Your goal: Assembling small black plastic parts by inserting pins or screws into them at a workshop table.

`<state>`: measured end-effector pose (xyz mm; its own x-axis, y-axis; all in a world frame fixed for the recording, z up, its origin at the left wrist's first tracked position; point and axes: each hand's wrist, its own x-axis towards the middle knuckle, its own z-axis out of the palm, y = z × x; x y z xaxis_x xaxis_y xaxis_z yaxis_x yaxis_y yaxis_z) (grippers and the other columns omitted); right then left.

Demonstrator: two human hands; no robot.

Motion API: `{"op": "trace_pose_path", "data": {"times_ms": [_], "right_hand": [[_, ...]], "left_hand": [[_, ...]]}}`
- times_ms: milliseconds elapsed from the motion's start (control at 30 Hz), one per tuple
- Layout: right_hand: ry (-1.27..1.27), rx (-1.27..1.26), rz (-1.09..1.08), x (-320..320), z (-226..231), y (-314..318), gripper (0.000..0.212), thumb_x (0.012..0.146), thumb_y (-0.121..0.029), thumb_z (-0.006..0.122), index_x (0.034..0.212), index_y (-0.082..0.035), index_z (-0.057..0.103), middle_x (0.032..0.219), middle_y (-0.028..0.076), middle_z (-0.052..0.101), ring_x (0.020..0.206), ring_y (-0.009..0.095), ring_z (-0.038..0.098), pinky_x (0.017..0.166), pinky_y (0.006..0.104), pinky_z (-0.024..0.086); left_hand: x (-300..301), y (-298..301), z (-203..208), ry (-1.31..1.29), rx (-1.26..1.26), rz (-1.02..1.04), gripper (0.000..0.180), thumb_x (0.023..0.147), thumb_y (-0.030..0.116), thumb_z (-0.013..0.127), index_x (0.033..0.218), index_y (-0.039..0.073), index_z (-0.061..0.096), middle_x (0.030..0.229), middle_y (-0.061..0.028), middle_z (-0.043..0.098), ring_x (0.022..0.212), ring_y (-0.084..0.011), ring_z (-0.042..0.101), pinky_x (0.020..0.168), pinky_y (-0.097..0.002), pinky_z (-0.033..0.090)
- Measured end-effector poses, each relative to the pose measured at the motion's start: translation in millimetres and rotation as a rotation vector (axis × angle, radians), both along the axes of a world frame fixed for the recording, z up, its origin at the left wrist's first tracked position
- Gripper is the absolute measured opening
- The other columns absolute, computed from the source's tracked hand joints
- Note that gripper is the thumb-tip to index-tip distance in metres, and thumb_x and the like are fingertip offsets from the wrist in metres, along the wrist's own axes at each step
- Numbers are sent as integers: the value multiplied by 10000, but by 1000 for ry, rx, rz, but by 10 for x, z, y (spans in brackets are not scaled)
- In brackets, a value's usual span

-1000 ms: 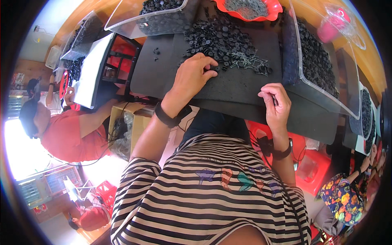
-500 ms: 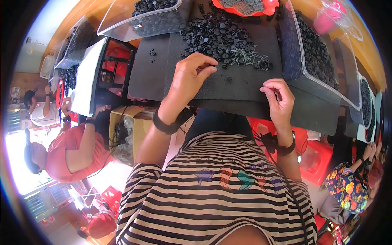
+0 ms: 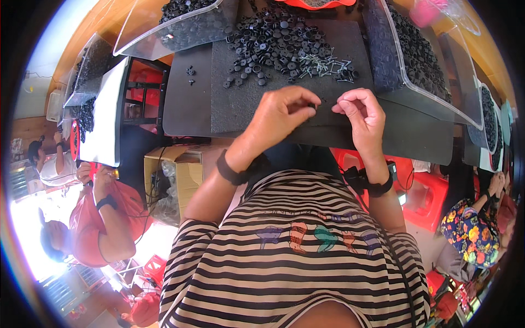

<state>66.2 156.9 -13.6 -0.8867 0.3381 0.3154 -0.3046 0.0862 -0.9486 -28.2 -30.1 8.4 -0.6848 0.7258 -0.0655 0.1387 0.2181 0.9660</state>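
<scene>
My left hand is closed in a pinch over the near part of the table, with a small black plastic piece at its fingertips. Just to its right, my right hand has its thumb and fingers pressed together; whatever they hold is too small to make out. The two sets of fingertips face each other with a short gap between. Beyond them lies a heap of round black plastic caps, and at its right side a pile of thin silvery screws.
Clear plastic bins of black parts stand at the far left and right. A dark mat covers the table. A red dish sits at the far edge. People work at both sides, and a cardboard box stands below left.
My left hand has moved right and nearer to me, away from the heap. The right hand has shifted slightly left and farther away, so the hands are closer together.
</scene>
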Motion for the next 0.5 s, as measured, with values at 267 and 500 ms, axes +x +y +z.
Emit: {"op": "trace_pose_path", "data": {"times_ms": [267, 500], "right_hand": [[-55, -19, 31, -73, 13, -18, 102, 866, 57, 664, 958, 19, 644, 851, 50, 652, 752, 127, 655, 694, 242, 521], [11, 463, 33, -137, 123, 14, 171, 807, 71, 677, 959, -6, 688, 856, 83, 651, 708, 164, 646, 651, 258, 500]], "left_hand": [[-21, 131, 8, -42, 128, 50, 241, 881, -52, 638, 1120, -25, 633, 1029, -85, 699, 965, -110, 661, 846, -240, 533], [-47, 114, -115, -84, 171, 64, 225, 880, -47, 652, 1104, -37, 635, 1050, -92, 693, 948, -104, 654, 831, -235, 532]]}}
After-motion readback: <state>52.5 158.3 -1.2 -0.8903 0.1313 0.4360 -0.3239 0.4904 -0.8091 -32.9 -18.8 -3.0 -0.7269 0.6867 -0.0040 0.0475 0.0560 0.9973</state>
